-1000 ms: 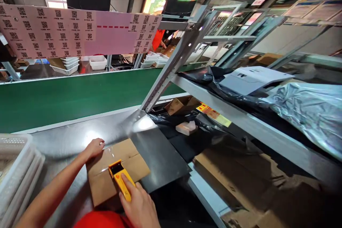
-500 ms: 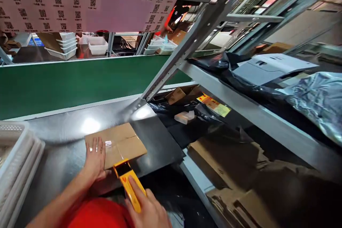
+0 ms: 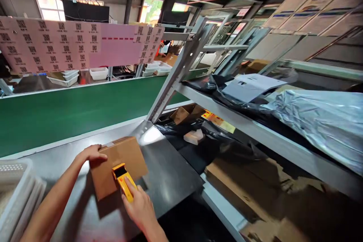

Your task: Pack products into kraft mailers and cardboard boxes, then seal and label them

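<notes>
A brown cardboard box (image 3: 129,155) stands tilted up on the metal tabletop, one broad face toward me. At its upper left corner is my left hand (image 3: 92,154), thumb over the near face and fingers on the top edge, gripping it. A short whitish strip of tape (image 3: 110,144) shows on the top edge. My right hand (image 3: 138,204) is wrapped round the handle of a yellow tape dispenser (image 3: 124,183). The dispenser's head lies against or just in front of the box's near face; I cannot tell whether they touch.
Stacked white plastic baskets (image 3: 19,193) stand at the left. A metal rack (image 3: 170,94) rises behind and to the right, with silvery plastic wrap (image 3: 323,117) on its shelf. Flattened cardboard (image 3: 241,185) lies below it. A green panel (image 3: 70,107) runs along the back.
The box has gone from lying flat to tilted up. My left hand has shifted from its top face to the upper corner. The tape dispenser has moved up and left, over the near face.
</notes>
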